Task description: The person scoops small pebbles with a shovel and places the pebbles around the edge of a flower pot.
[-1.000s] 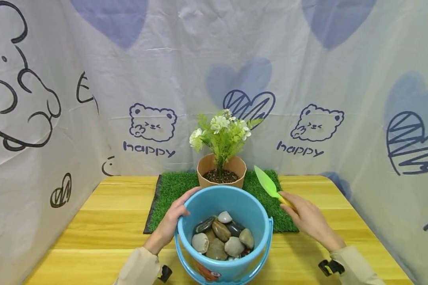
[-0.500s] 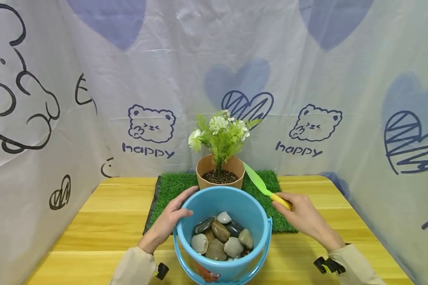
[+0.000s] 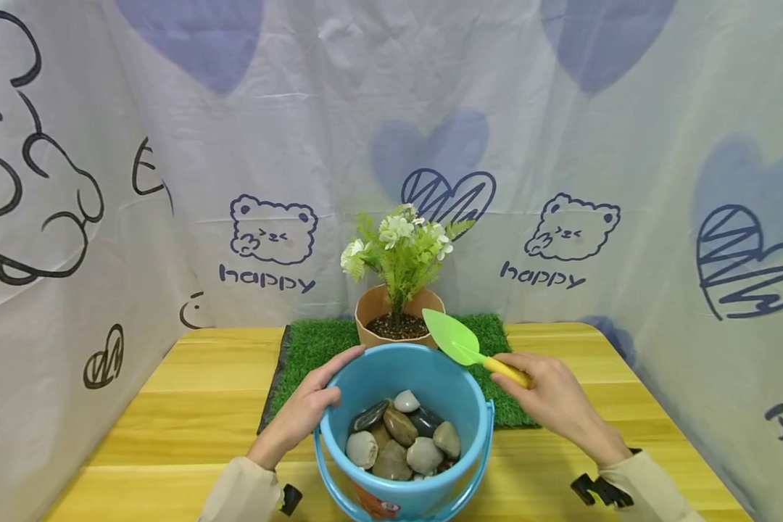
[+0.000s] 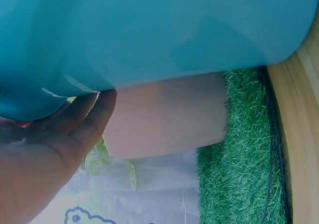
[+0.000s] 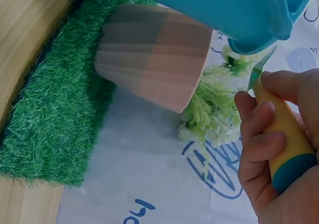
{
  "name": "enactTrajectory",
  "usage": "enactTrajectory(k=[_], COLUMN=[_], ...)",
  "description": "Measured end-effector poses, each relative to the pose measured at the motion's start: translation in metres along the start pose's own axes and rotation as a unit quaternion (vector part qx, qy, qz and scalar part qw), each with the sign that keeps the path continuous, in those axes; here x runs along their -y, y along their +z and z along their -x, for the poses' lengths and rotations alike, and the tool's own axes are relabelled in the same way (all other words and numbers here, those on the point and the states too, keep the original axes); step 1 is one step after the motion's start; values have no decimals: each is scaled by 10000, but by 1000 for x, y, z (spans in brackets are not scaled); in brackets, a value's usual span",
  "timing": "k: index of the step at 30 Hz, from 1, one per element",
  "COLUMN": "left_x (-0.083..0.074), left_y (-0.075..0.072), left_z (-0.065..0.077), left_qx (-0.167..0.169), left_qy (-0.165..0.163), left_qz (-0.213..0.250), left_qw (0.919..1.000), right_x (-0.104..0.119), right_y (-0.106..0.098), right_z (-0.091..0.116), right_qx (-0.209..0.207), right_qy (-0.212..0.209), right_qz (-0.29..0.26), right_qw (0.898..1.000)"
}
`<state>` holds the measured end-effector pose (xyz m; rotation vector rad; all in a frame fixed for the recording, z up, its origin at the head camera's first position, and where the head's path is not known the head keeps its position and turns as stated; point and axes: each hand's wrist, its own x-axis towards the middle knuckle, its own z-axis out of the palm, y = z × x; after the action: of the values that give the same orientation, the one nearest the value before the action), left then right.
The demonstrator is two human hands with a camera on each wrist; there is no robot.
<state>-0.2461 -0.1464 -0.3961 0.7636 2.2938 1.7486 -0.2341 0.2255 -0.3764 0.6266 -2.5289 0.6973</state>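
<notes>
A blue bucket (image 3: 404, 368) with several smooth stones (image 3: 401, 426) in it stands at the near middle of the table. My left hand (image 3: 295, 417) grips its left rim, thumb at the rim and fingers along the outer wall; the left wrist view shows these fingers (image 4: 92, 119) against the blue side. In my right hand (image 3: 553, 399) is a small garden trowel with a green blade (image 3: 453, 338) and a yellow handle (image 5: 286, 134). Fingers and thumb curl round the handle. The blade points left, its edge overlapping the bucket's far right rim in the head view.
Behind the bucket, a tan flowerpot (image 3: 367, 312) holds dark soil and a white-flowered plant (image 3: 401, 250). The pot stands on a green turf mat (image 3: 316, 348) on the wooden table (image 3: 189, 406). Printed cloth (image 3: 267, 145) encloses the back and sides.
The trowel has moved left, from over the mat to the bucket's far right rim, and its blade has turned to show its broad face. My left hand stays at the bucket's rim.
</notes>
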Motion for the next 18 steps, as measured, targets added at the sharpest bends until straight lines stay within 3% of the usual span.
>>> enactTrajectory(k=[10, 18], left_x=[6, 5], left_y=[3, 3], left_z=[0, 1], left_qx=[-103, -177], left_qy=[189, 237], left_qz=[103, 57], left_qw=[9997, 9995], right_x=[18, 26], right_y=[-7, -11], right_z=[-1, -9], right_qx=[225, -96], right_qy=[-40, -503], right_qz=[-135, 348], right_qw=[9996, 9981])
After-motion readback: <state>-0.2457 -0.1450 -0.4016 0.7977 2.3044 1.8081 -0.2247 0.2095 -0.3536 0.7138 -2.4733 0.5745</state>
